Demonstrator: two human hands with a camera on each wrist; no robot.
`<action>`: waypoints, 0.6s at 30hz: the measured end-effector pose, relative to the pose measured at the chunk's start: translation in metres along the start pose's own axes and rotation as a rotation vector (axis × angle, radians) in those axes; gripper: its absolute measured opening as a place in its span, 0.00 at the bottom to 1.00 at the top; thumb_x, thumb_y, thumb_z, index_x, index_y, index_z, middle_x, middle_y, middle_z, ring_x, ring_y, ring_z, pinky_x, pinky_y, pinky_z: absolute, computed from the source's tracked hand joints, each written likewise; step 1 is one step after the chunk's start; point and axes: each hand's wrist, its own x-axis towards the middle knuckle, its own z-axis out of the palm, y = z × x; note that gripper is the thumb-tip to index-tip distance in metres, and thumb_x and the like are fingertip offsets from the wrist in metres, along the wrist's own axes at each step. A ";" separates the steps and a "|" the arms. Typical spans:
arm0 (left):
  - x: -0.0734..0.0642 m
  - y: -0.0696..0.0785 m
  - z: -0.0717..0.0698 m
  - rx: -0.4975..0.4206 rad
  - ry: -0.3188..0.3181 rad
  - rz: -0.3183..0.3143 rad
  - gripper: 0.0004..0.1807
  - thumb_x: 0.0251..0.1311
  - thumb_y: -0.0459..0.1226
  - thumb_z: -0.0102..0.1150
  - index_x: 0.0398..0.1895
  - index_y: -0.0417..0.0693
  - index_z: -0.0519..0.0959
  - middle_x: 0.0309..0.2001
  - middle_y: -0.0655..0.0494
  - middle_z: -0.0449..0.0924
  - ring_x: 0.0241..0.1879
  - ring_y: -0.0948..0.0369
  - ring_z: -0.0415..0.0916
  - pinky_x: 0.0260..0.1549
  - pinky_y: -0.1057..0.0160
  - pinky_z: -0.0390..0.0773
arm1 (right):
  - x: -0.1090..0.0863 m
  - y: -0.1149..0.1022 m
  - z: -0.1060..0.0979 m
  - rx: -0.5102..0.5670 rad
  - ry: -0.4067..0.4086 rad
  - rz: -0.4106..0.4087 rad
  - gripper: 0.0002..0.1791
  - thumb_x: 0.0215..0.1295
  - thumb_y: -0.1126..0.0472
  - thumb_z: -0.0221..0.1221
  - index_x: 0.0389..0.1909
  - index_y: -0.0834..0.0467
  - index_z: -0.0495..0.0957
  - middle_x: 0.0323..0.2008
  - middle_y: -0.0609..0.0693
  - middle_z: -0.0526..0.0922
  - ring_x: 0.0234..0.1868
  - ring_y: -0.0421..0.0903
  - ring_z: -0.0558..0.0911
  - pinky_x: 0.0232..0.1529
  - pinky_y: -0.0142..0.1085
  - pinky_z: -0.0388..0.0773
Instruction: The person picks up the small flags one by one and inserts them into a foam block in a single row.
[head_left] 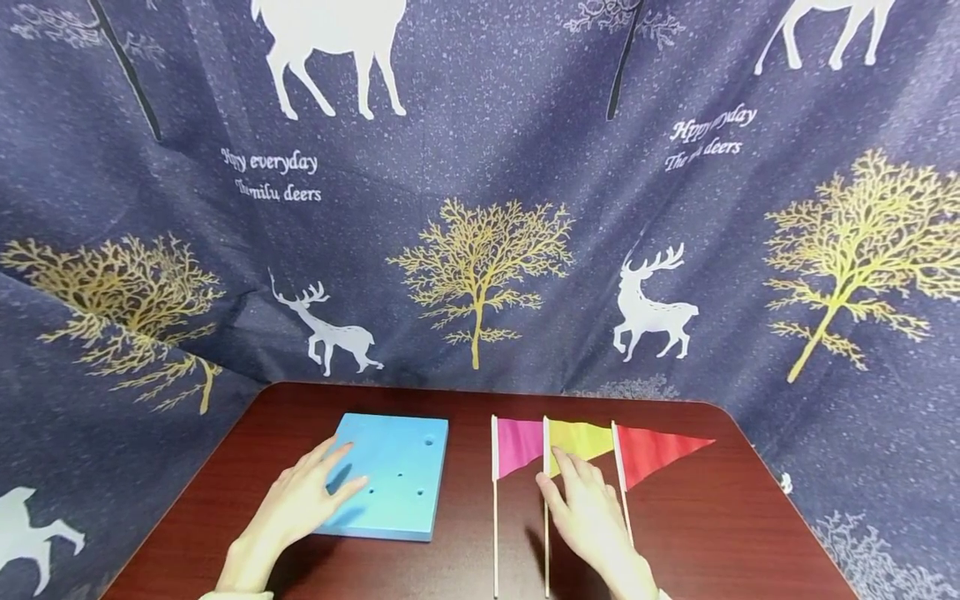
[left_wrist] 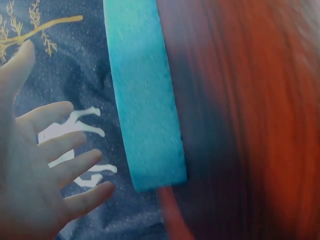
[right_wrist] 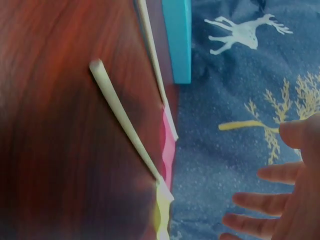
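Observation:
A blue foam block with several small holes lies flat at the left of the table. My left hand is over its left side, fingers spread; in the left wrist view the hand holds nothing beside the block's edge. To the right lie three pennant flags on thin sticks: pink, yellow and red. Over the yellow and red flags' sticks hovers my right hand, its fingers loosely extended. Nothing is between those fingers in the right wrist view, where the yellow flag's stick shows.
The dark reddish wooden table has rounded far corners. Behind it hangs a blue cloth printed with white deer and golden trees, which also drapes down both sides.

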 end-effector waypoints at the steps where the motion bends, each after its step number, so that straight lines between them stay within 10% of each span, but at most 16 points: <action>1: -0.001 -0.002 -0.001 -0.004 -0.010 -0.007 0.39 0.59 0.65 0.56 0.66 0.50 0.74 0.67 0.40 0.65 0.62 0.40 0.67 0.45 0.35 0.70 | 0.000 -0.003 0.002 0.000 -0.007 0.000 0.28 0.71 0.45 0.54 0.65 0.58 0.72 0.58 0.58 0.76 0.58 0.59 0.73 0.50 0.59 0.68; 18: -0.015 -0.031 -0.011 -0.100 -0.205 -0.193 0.45 0.56 0.68 0.54 0.67 0.47 0.71 0.64 0.41 0.68 0.60 0.40 0.69 0.44 0.33 0.68 | -0.007 -0.031 0.029 0.013 -0.130 -0.033 0.23 0.65 0.50 0.61 0.58 0.53 0.77 0.44 0.55 0.84 0.43 0.56 0.83 0.34 0.55 0.77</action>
